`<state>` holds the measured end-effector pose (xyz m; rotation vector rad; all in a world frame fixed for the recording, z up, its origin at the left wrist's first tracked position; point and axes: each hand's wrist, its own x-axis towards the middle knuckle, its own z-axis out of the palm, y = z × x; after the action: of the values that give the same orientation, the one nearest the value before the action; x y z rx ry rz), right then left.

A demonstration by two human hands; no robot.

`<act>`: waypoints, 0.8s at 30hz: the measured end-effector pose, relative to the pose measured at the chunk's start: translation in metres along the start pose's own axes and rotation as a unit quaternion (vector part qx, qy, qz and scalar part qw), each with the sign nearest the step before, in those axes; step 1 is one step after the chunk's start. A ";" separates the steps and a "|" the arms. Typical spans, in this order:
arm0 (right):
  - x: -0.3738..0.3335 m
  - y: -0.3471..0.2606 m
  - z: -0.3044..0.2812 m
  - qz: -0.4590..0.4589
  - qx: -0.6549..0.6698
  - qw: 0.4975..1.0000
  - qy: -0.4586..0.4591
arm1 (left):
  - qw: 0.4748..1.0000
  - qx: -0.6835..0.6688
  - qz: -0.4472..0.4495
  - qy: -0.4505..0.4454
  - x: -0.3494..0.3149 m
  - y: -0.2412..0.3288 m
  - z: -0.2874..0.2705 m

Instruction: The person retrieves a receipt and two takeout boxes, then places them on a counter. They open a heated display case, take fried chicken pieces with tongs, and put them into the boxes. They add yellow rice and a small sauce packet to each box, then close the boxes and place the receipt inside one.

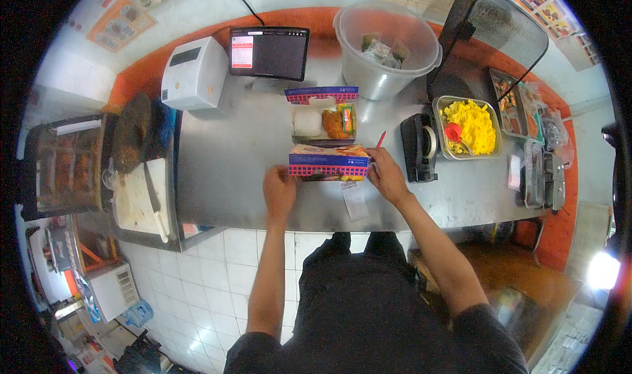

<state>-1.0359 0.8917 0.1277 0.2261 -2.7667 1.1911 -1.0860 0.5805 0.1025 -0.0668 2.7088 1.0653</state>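
Head camera view: we look down at a steel counter where our two hands meet at a closed food box with a blue top and a red-and-white lattice edge, lying near the counter's front edge just ahead of us. Our left hand rests against the box's left end, fingers curled loosely toward it; whether they pinch the cardboard or only press on it we cannot tell. Our right hand lies at the box's right end, its fingers bent onto the corner, and a red pen sticks up just above it; we cannot tell if the fingers hold it. Directly behind this box sits a second, open box showing white rice and fried food. A paper slip lies on the counter between our hands, just in front of the closed box. To the right stand a black tape dispenser and a metal tray of yellow food. Farther back are a clear plastic tub, a small dark screen and a white printer.
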 end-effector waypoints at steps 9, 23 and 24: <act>0.004 0.006 -0.005 -0.004 -0.006 1.000 -0.003 | 0.630 -0.772 -0.006 -0.085 -0.012 0.048 0.084; -0.009 0.026 0.007 0.028 -0.027 0.997 -0.072 | 0.745 -0.634 -0.201 0.036 0.001 0.002 0.012; -0.009 0.028 0.010 0.033 -0.014 0.996 -0.083 | 0.808 -0.562 -0.175 -0.002 0.002 -0.006 0.007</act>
<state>-1.0330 0.9042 0.0998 0.2424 -2.9540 1.1994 -1.0861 0.5812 0.0926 -0.7039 1.5512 2.2853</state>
